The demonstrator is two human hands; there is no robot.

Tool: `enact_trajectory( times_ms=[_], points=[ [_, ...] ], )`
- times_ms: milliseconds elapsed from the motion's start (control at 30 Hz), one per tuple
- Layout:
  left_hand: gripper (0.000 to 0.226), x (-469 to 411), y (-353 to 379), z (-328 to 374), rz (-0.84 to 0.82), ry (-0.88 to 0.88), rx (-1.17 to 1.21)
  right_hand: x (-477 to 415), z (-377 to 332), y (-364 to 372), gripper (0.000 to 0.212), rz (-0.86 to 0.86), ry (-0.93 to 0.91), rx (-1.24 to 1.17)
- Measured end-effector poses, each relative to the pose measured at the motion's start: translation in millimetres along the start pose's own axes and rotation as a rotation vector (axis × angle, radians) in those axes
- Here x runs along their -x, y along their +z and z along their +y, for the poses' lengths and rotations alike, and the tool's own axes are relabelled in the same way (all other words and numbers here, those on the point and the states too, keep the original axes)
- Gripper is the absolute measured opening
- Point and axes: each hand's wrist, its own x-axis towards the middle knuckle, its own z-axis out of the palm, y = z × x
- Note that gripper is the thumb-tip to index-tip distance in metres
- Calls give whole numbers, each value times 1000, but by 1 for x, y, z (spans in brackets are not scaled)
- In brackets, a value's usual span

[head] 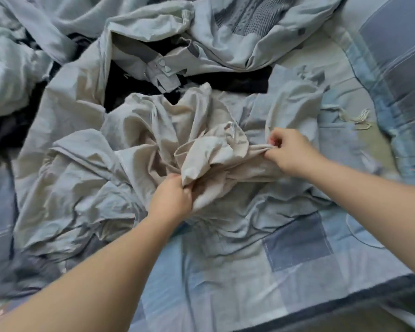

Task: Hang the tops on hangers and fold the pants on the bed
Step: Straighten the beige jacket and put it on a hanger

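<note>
A crumpled beige garment point(177, 130) lies in a heap in the middle of the bed. My left hand point(171, 197) grips a bunched fold at its near edge. My right hand point(288, 152) pinches a gathered edge of the same cloth on the right, and the fabric stretches between the two hands. A pale grey-blue top with a buttoned cuff point(163, 70) lies crumpled behind it. Dark clothing point(237, 82) shows underneath the pile. No hanger is in view.
The bed carries a blue, grey and white patchwork sheet point(297, 245). More pale crumpled clothes point(10, 75) are heaped at the far left. A patchwork quilt or pillow point(393, 68) sits at the right. The bed's dark near edge point(345, 307) runs along the bottom right.
</note>
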Motion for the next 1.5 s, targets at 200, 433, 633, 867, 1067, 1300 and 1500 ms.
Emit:
enact_trajectory(
  times_ms=[200, 433, 633, 867, 1067, 1300, 1500],
  points=[
    [38, 110, -37, -5, -189, -91, 141, 112, -12, -20, 45, -65, -10, -116],
    [26, 247, -98, 7, -416, 138, -53, 278, -71, -64, 38, 82, 176, -389],
    [46, 349, -202, 24, -139, 424, 393, 389, -149, -84, 25, -68, 182, -486],
    [32, 408, -318, 36, -26, 418, 541, 457, -254, -91, 81, -233, -106, -542],
    [28, 413, -391, 52, 77, 410, 774, 470, -316, -113, 21, -103, -233, -674],
    [31, 411, -444, 73, 30, 168, 1240, 471, -360, -185, 25, 195, -334, -667],
    [44, 418, -445, 90, 32, 355, 1085, 475, -389, -241, 29, 221, -417, -772]
  ],
)
